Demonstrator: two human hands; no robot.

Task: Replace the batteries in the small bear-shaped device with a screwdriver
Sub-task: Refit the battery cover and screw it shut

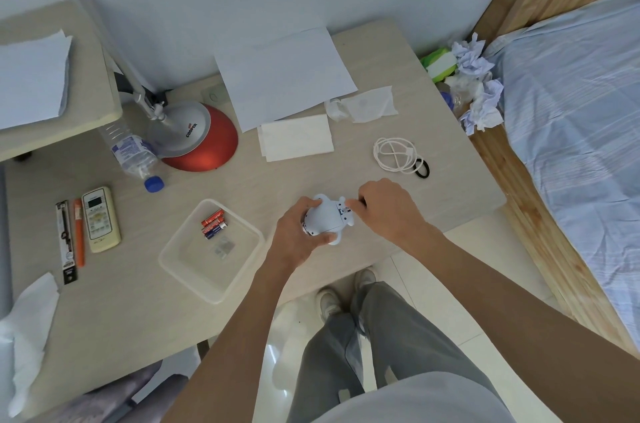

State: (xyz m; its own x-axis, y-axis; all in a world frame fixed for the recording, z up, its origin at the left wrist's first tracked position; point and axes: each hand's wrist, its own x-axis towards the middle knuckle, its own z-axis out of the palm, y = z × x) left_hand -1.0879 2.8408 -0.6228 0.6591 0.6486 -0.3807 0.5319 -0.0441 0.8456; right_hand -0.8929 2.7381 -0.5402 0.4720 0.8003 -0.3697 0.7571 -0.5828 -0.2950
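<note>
One small pale-blue plastic bear-shaped device (pixel 327 220), just right of clear plastic tray (pixel 211 249) on worktop (pixel 138 301). Left hand (pixel 298 232) fingers wrapped round body; right hand (pixel 384 208) fingers pinched at open compartment, contents too small to tell. Likely light, rigid, smooth; grip body sides. Lamp base (pixel 194 131) reads "COOPER".

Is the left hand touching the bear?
Touching. The head view shows the left hand wrapped around the bear, fingers over its top and thumb pressed on its lower edge, with no gap visible.
</note>
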